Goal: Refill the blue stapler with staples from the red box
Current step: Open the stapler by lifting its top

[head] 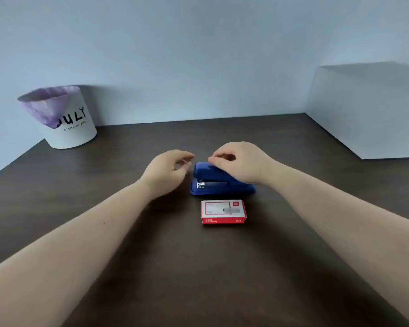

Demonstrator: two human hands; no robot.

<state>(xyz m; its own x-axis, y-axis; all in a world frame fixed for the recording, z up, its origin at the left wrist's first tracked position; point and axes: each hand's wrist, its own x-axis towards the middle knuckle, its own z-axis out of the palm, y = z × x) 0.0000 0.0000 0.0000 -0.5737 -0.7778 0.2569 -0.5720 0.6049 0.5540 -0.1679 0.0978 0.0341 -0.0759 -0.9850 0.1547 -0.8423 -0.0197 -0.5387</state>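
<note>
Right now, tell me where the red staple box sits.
In the head view the red staple box lies closed on the dark table, centre, just nearer the person than the blue stapler.

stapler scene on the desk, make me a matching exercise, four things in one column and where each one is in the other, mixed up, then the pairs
Things:
1. blue stapler
2. red box
3. white bin
4. left hand

Places:
A. far left corner of the desk, with a purple liner
B. nearest the camera, closed, untouched
C. under the right hand, which rests on its top
D. hovering beside the stapler, fingers curled, holding nothing

Pairs: 1-C, 2-B, 3-A, 4-D
</note>
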